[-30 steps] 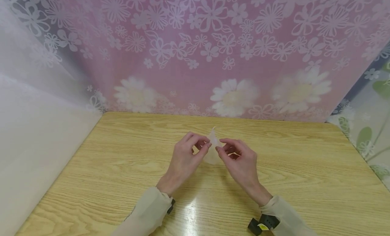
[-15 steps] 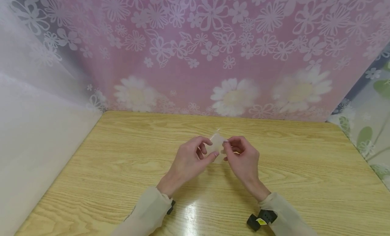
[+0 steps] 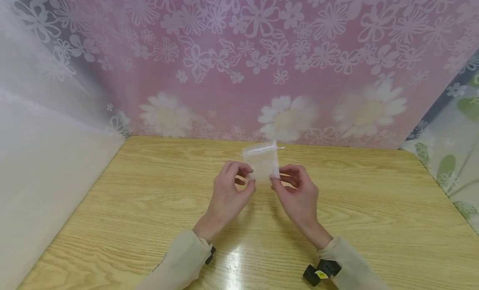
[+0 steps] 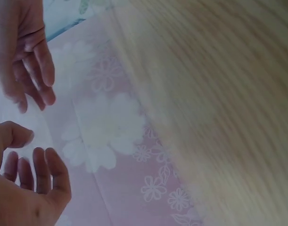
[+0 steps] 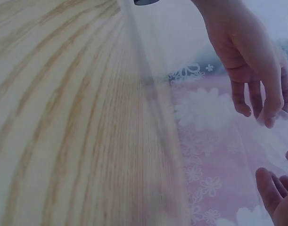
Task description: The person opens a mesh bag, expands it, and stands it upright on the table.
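A small, sheer white drawstring pouch [image 3: 262,162] stands upright between the two hands in the head view. Its gathered top is uppermost, and a short drawstring end sticks out at the upper right. My left hand [image 3: 231,194] holds the lower left edge, thumb and fingers curled toward it with a small gap showing. At the lower right corner my right hand [image 3: 299,198] pinches the pouch, thumb in front. In the left wrist view the left hand [image 4: 30,183] is at the lower left; the pouch is faint against the curtain. The right wrist view cuts off the right hand [image 5: 280,195].
Wood-grain table [image 3: 149,206] lies under both hands. A pink curtain with white flowers [image 3: 232,73] hangs behind its far edge. Pale cloth [image 3: 48,157] closes the left side, and a leaf-patterned curtain [image 3: 460,157] the right. A black wrist device [image 3: 322,271] sits at the right cuff.
The pouch has turned from a narrow, tilted pose to stand flat and wide, top upward. The left hand has shifted a little left, and the right hand's grip is now at the lower corner.
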`<control>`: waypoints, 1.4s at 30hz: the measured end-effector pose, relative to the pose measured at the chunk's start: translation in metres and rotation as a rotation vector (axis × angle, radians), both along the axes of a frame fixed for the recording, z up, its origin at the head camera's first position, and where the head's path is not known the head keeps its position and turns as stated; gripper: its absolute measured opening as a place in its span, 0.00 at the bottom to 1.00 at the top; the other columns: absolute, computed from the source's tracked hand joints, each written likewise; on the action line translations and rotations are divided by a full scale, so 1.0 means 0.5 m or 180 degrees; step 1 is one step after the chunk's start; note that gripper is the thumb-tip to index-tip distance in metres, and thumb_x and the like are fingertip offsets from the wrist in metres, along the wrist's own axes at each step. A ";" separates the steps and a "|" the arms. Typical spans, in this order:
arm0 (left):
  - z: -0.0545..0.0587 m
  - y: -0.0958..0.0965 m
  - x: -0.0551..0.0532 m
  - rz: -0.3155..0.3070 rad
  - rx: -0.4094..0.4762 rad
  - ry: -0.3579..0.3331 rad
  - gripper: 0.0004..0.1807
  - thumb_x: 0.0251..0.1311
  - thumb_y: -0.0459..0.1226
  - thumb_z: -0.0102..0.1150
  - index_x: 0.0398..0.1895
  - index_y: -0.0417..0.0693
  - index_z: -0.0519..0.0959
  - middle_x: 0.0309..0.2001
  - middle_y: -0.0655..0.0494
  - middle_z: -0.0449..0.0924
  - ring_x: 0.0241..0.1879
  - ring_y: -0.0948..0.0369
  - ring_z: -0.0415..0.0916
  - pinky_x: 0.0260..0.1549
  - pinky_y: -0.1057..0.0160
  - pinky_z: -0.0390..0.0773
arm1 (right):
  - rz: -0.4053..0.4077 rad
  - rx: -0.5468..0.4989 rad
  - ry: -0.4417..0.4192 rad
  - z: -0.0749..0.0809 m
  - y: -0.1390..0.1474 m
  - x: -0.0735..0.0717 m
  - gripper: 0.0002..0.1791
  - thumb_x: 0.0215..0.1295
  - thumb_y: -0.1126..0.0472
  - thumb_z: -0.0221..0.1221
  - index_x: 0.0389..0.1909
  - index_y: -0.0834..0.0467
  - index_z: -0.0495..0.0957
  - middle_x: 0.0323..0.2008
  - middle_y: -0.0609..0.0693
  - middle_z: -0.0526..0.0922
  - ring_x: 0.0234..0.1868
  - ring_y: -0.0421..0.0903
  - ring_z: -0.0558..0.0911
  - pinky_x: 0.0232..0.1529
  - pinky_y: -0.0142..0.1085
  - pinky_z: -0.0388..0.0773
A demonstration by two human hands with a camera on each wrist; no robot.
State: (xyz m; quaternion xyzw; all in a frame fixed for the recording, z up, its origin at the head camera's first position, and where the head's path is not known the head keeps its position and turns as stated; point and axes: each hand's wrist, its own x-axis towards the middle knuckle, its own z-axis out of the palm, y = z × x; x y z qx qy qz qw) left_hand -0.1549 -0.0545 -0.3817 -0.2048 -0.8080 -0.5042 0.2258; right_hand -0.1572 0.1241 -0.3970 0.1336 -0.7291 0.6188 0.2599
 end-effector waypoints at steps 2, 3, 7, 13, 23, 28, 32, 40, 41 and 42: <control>-0.001 0.000 0.000 0.0038 -0.0077 0.0257 0.10 0.58 0.26 0.65 0.42 0.42 0.78 0.42 0.49 0.77 0.40 0.57 0.81 0.36 0.60 0.87 | -0.0077 0.0113 0.0269 0.000 0.000 0.001 0.15 0.57 0.75 0.70 0.44 0.67 0.78 0.40 0.59 0.87 0.38 0.34 0.88 0.32 0.27 0.85; -0.002 0.000 0.000 0.0051 -0.0085 0.0357 0.11 0.58 0.25 0.65 0.42 0.42 0.78 0.43 0.49 0.77 0.40 0.57 0.81 0.36 0.61 0.86 | -0.0107 0.0156 0.0389 0.001 0.000 0.002 0.15 0.56 0.75 0.70 0.44 0.67 0.79 0.40 0.59 0.87 0.38 0.34 0.88 0.32 0.26 0.85; -0.003 0.004 -0.002 0.0080 0.0106 0.0505 0.13 0.58 0.26 0.67 0.45 0.41 0.78 0.45 0.48 0.75 0.41 0.57 0.81 0.39 0.65 0.86 | -0.0107 0.0141 0.0642 0.003 -0.002 0.003 0.10 0.57 0.76 0.69 0.40 0.69 0.81 0.35 0.60 0.86 0.33 0.32 0.87 0.32 0.25 0.84; -0.003 0.011 0.000 0.0085 0.0694 -0.0046 0.21 0.57 0.31 0.72 0.51 0.40 0.73 0.47 0.46 0.76 0.42 0.56 0.83 0.40 0.60 0.88 | 0.0009 -0.0250 0.0639 0.004 -0.007 0.003 0.07 0.61 0.79 0.64 0.39 0.74 0.78 0.34 0.58 0.84 0.32 0.37 0.89 0.29 0.31 0.86; -0.010 0.018 0.001 0.0126 0.0853 -0.0087 0.09 0.61 0.30 0.69 0.42 0.42 0.80 0.36 0.49 0.85 0.33 0.58 0.86 0.35 0.66 0.87 | -0.0001 -0.0352 0.0578 0.006 -0.017 0.002 0.10 0.60 0.77 0.66 0.41 0.74 0.76 0.33 0.62 0.84 0.33 0.36 0.89 0.29 0.32 0.87; -0.009 0.019 -0.001 0.0392 0.0684 0.0212 0.07 0.61 0.32 0.70 0.33 0.44 0.79 0.29 0.53 0.83 0.27 0.64 0.81 0.29 0.68 0.84 | -0.0116 -0.0322 0.0696 0.008 -0.018 0.003 0.12 0.58 0.78 0.67 0.42 0.73 0.78 0.36 0.60 0.84 0.35 0.36 0.88 0.30 0.29 0.86; -0.006 0.016 -0.003 0.0418 0.0680 0.0178 0.08 0.60 0.31 0.70 0.32 0.43 0.77 0.28 0.52 0.81 0.27 0.64 0.80 0.29 0.68 0.84 | -0.0157 -0.0239 0.0818 0.010 -0.018 0.003 0.08 0.57 0.79 0.66 0.37 0.71 0.80 0.32 0.62 0.83 0.30 0.36 0.86 0.30 0.26 0.84; -0.002 0.016 -0.004 0.0202 0.0687 -0.0102 0.09 0.61 0.31 0.68 0.39 0.43 0.76 0.34 0.52 0.81 0.32 0.62 0.84 0.34 0.66 0.87 | -0.0049 -0.0238 0.0816 0.007 -0.016 -0.002 0.07 0.58 0.80 0.66 0.34 0.72 0.78 0.30 0.62 0.83 0.28 0.38 0.87 0.30 0.29 0.86; -0.002 0.015 -0.004 0.0182 0.0698 -0.0134 0.10 0.60 0.31 0.68 0.39 0.43 0.76 0.35 0.52 0.81 0.33 0.61 0.85 0.35 0.66 0.87 | -0.0009 -0.0253 0.0804 0.006 -0.016 -0.002 0.07 0.57 0.80 0.66 0.34 0.72 0.78 0.30 0.63 0.83 0.29 0.37 0.87 0.31 0.29 0.86; -0.002 0.015 -0.005 0.0156 0.0719 -0.0163 0.10 0.60 0.30 0.69 0.40 0.42 0.76 0.36 0.51 0.81 0.34 0.60 0.85 0.35 0.66 0.87 | 0.0028 -0.0263 0.0789 0.005 -0.015 -0.002 0.07 0.57 0.81 0.66 0.35 0.72 0.78 0.31 0.63 0.82 0.30 0.37 0.88 0.31 0.29 0.86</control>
